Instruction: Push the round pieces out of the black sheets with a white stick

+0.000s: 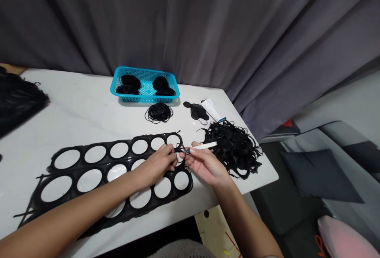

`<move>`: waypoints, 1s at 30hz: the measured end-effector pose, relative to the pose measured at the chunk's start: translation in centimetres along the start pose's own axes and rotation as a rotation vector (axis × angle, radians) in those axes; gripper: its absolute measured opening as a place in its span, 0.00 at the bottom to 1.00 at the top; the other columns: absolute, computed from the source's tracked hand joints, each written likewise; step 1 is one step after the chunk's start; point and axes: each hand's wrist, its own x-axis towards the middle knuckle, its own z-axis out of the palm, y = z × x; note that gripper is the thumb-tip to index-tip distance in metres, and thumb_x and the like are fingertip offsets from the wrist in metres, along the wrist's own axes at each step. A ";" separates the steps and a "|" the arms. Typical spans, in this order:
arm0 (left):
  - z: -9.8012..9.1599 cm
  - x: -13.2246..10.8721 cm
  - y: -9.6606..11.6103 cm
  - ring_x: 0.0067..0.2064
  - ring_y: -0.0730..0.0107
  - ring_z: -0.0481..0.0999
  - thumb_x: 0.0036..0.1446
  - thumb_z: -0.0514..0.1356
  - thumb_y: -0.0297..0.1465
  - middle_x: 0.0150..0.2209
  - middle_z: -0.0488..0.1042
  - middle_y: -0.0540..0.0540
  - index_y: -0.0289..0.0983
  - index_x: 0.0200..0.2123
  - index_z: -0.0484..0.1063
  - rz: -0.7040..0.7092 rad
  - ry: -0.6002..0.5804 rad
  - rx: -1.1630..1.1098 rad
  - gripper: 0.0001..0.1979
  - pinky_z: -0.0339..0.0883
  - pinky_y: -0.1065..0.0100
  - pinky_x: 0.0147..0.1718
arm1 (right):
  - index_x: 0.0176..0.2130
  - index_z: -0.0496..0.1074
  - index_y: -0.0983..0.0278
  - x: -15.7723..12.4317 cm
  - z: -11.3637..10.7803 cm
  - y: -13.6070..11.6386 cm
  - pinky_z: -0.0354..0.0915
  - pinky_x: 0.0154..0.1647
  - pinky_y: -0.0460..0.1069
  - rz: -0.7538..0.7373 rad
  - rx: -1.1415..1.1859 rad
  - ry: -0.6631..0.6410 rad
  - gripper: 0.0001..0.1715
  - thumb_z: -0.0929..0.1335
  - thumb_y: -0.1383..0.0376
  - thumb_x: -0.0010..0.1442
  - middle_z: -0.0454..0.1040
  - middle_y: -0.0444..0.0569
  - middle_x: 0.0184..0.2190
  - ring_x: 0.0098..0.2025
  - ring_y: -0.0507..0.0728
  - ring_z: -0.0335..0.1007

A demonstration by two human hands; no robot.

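Observation:
A black sheet (102,162) with rows of large round holes lies across the white table, its right end under my hands. My left hand (162,161) rests on that end, fingers closed at its upper right corner on the black material. My right hand (204,165) grips a slim white tool (206,146) with a blue part near its tip, pointed at the same corner. Thin black strands stick out between the two hands. Exactly what the tool's tip touches is hidden by my fingers. A heap of curled black scraps (233,145) lies just right of my right hand.
Behind the sheet stands a blue basket (145,98) holding several black bundles. A loose black bundle (159,112), some black discs (198,111) and a white paper piece (212,108) lie nearby. A black bag (19,99) sits at the left. The table's right edge borders a grey sofa (341,139).

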 end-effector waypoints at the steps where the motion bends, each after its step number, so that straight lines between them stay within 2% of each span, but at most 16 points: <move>1: 0.0 0.2 0.0 0.41 0.63 0.69 0.62 0.55 0.26 0.38 0.69 0.46 0.39 0.36 0.71 0.000 -0.014 -0.003 0.06 0.64 0.66 0.39 | 0.30 0.66 0.62 0.0 -0.1 0.0 0.69 0.31 0.43 -0.001 0.003 0.002 0.20 0.80 0.67 0.49 0.77 0.43 0.31 0.36 0.52 0.78; 7: -0.9 1.0 0.6 0.39 0.64 0.66 0.57 0.54 0.20 0.36 0.66 0.46 0.38 0.31 0.68 0.002 -0.106 -0.037 0.08 0.60 0.66 0.36 | 0.29 0.66 0.61 -0.2 -1.6 -0.3 0.71 0.33 0.44 -0.049 0.070 0.075 0.17 0.77 0.68 0.51 0.78 0.45 0.34 0.42 0.54 0.78; 10: -1.5 1.1 0.7 0.40 0.64 0.67 0.55 0.55 0.19 0.36 0.66 0.46 0.37 0.30 0.67 -0.014 -0.127 -0.076 0.08 0.60 0.67 0.37 | 0.29 0.67 0.60 -0.4 -2.7 -0.3 0.72 0.36 0.45 -0.104 0.168 0.136 0.16 0.77 0.68 0.50 0.79 0.47 0.39 0.44 0.54 0.77; 13: -1.9 1.3 0.5 0.40 0.65 0.69 0.56 0.57 0.21 0.36 0.69 0.47 0.38 0.31 0.67 -0.037 -0.142 -0.138 0.06 0.61 0.68 0.38 | 0.31 0.67 0.60 -0.8 -3.3 0.8 0.73 0.36 0.46 -0.104 0.193 0.158 0.17 0.78 0.68 0.49 0.79 0.50 0.44 0.43 0.54 0.76; 15: -2.1 1.5 0.4 0.37 0.66 0.70 0.57 0.58 0.22 0.33 0.71 0.49 0.38 0.30 0.67 -0.049 -0.157 -0.179 0.06 0.61 0.69 0.36 | 0.30 0.66 0.60 -1.1 -3.4 2.0 0.72 0.36 0.46 -0.083 0.150 0.155 0.17 0.78 0.67 0.50 0.79 0.50 0.43 0.39 0.52 0.75; 18: -2.2 1.7 0.4 0.32 0.69 0.71 0.56 0.58 0.23 0.28 0.72 0.51 0.38 0.29 0.67 -0.070 -0.169 -0.231 0.06 0.59 0.71 0.31 | 0.28 0.63 0.61 -1.8 -3.3 3.8 0.72 0.39 0.47 -0.130 0.013 0.171 0.19 0.77 0.65 0.52 0.78 0.49 0.40 0.36 0.51 0.73; 21: -1.8 1.8 0.5 0.30 0.71 0.72 0.53 0.57 0.20 0.28 0.74 0.52 0.38 0.31 0.68 -0.093 -0.158 -0.278 0.07 0.60 0.72 0.30 | 0.29 0.64 0.61 -2.4 -3.4 5.1 0.73 0.42 0.50 -0.228 -0.170 0.217 0.18 0.76 0.60 0.55 0.77 0.49 0.40 0.39 0.54 0.74; 25: -1.3 1.9 0.4 0.31 0.73 0.74 0.53 0.55 0.19 0.30 0.77 0.52 0.38 0.35 0.70 -0.100 -0.136 -0.304 0.10 0.63 0.73 0.32 | 0.31 0.69 0.62 -3.4 -3.7 6.1 0.74 0.43 0.53 -0.333 -0.603 0.251 0.13 0.72 0.57 0.61 0.77 0.52 0.40 0.43 0.58 0.76; 28: -1.0 1.9 0.2 0.32 0.72 0.74 0.58 0.55 0.22 0.31 0.76 0.51 0.38 0.40 0.70 -0.097 -0.109 -0.271 0.09 0.64 0.72 0.34 | 0.32 0.70 0.61 -4.2 -3.8 6.4 0.72 0.44 0.53 -0.439 -0.925 0.216 0.10 0.67 0.60 0.66 0.77 0.52 0.40 0.45 0.59 0.76; 30: -1.0 1.8 0.2 0.33 0.71 0.73 0.60 0.55 0.23 0.32 0.74 0.51 0.38 0.41 0.70 -0.087 -0.101 -0.222 0.08 0.63 0.71 0.35 | 0.32 0.70 0.61 -4.7 -3.7 6.4 0.71 0.45 0.53 -0.495 -1.061 0.203 0.10 0.66 0.62 0.67 0.78 0.51 0.39 0.44 0.58 0.76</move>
